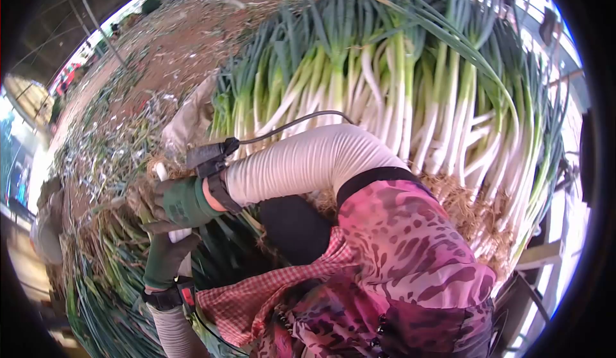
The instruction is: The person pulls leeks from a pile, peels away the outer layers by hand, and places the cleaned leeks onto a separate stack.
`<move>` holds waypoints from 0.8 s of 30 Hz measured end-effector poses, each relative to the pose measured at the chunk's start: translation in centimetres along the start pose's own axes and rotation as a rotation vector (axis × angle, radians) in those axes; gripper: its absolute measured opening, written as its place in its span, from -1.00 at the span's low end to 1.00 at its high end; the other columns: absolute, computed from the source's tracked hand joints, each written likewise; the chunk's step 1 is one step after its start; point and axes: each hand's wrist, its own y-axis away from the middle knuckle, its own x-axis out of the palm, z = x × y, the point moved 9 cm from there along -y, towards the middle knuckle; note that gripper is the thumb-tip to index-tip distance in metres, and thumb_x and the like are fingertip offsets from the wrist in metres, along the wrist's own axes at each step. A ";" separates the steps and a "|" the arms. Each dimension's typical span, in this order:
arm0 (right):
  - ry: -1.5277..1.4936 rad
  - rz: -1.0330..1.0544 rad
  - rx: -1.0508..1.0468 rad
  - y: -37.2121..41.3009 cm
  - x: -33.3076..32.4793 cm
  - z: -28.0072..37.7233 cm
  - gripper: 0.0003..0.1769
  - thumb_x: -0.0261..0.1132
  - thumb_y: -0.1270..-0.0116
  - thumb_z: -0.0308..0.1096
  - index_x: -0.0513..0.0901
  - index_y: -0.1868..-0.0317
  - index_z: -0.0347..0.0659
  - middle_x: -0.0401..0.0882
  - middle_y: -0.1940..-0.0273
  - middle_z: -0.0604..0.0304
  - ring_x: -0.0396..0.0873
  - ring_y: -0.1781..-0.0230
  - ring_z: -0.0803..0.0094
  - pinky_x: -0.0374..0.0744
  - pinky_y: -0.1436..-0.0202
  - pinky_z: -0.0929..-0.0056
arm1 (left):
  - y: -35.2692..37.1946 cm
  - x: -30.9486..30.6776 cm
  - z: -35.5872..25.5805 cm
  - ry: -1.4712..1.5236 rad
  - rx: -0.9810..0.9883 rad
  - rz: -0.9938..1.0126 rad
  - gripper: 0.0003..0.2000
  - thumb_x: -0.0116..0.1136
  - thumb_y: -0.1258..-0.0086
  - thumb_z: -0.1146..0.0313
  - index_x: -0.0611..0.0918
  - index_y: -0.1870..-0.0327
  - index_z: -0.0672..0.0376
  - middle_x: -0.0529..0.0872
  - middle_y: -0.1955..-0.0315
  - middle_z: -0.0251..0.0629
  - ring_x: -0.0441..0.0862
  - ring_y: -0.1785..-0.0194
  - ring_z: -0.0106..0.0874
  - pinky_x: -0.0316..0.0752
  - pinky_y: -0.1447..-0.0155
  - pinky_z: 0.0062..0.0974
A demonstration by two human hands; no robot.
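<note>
My right hand (pixel 183 202), in a green and grey work glove, is closed around a long green onion (pixel 161 172). Its white end with roots sticks out above the fist. My left hand (pixel 167 255), gloved the same way, sits just below with its fingers closed around the white stalk that shows between the two hands. Part of the onion is hidden by the gloves. Under and beside my hands lies a pile of untrimmed green onions (pixel 106 274) with dirty roots and dark leaves.
A large heap of cleaned green onions (pixel 398 95), white stems and roots showing, rises beside my right arm. Peeled scraps (pixel 122 133) cover the brown ground. A pale sack (pixel 192 117) lies near my right hand. My dark-covered knee (pixel 295 229) is close by.
</note>
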 end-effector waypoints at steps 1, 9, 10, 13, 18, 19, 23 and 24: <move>0.002 0.150 0.057 0.6 -1.2 -1.0 -0.44 0.14 -0.24 -0.11 0.47 -0.26 -0.07 0.61 0.15 0.16 0.59 0.04 0.15 0.48 -0.06 0.00 | -0.5 1.1 -1.2 0.021 0.000 0.011 -0.66 0.24 -0.25 0.50 0.56 -0.06 0.28 0.66 0.24 -0.38 0.61 0.22 -0.53 0.53 0.15 -0.52; 0.031 0.090 0.285 13.0 -16.7 -10.4 -0.46 0.38 -0.09 -0.08 0.59 -0.06 -0.15 0.65 0.20 0.17 0.63 0.13 0.19 0.61 0.02 0.22 | -3.1 7.9 -6.1 -0.341 0.118 0.301 -0.60 0.21 -0.24 0.45 0.52 -0.11 0.36 0.67 0.25 -0.21 0.64 0.30 -0.45 0.58 0.29 -0.43; 0.089 0.007 0.312 14.9 -20.3 -12.1 -0.55 0.34 -0.15 -0.13 0.62 -0.02 -0.16 0.66 0.21 0.17 0.66 0.16 0.21 0.64 0.06 0.25 | -2.9 8.5 -6.6 -0.384 0.100 0.293 -0.55 0.22 -0.21 0.44 0.50 -0.14 0.36 0.67 0.24 -0.18 0.63 0.29 -0.42 0.58 0.28 -0.43; 0.688 0.517 0.709 28.1 -27.6 -19.1 -0.68 0.25 -0.15 -0.33 0.67 0.04 -0.08 0.70 0.20 0.25 0.67 0.24 0.26 0.64 0.26 0.25 | -3.0 9.3 -6.3 -0.432 0.148 0.310 -0.53 0.24 -0.19 0.42 0.50 -0.14 0.36 0.68 0.24 -0.11 0.65 0.28 -0.33 0.57 0.21 -0.37; 1.158 1.349 1.267 47.4 -43.4 -17.6 -0.78 0.26 -0.16 -0.21 0.77 0.26 -0.02 0.75 0.30 0.18 0.72 0.25 0.20 0.59 0.27 -0.04 | -3.3 8.0 -4.6 -0.473 0.126 0.219 -0.53 0.28 -0.16 0.39 0.53 -0.11 0.35 0.70 0.25 -0.02 0.66 0.23 -0.18 0.53 0.08 -0.29; 0.971 1.370 1.478 51.4 -45.7 -17.3 -0.71 0.25 -0.17 -0.15 0.78 0.17 -0.02 0.76 0.22 0.12 0.73 0.18 0.15 0.62 0.18 -0.03 | -3.2 7.7 -4.8 -0.478 0.123 0.197 -0.53 0.29 -0.16 0.39 0.53 -0.11 0.34 0.70 0.25 -0.04 0.66 0.23 -0.20 0.53 0.09 -0.30; 0.849 0.731 1.865 54.8 -54.5 -16.1 -0.61 0.18 -0.25 -0.02 0.77 0.14 -0.08 0.73 0.13 -0.03 0.69 0.08 0.00 0.60 -0.03 0.07 | -3.5 7.0 -4.5 -0.430 0.070 0.138 -0.53 0.30 -0.15 0.39 0.53 -0.12 0.33 0.70 0.26 -0.09 0.64 0.23 -0.27 0.53 0.09 -0.31; 0.942 0.650 1.884 55.6 -57.0 -16.0 -0.59 0.17 -0.26 0.00 0.76 0.13 -0.08 0.73 0.12 -0.04 0.68 0.06 -0.01 0.59 -0.04 0.08 | -3.7 7.0 -4.6 -0.395 0.058 0.139 -0.52 0.30 -0.15 0.40 0.53 -0.12 0.35 0.70 0.25 -0.13 0.63 0.23 -0.32 0.53 0.09 -0.32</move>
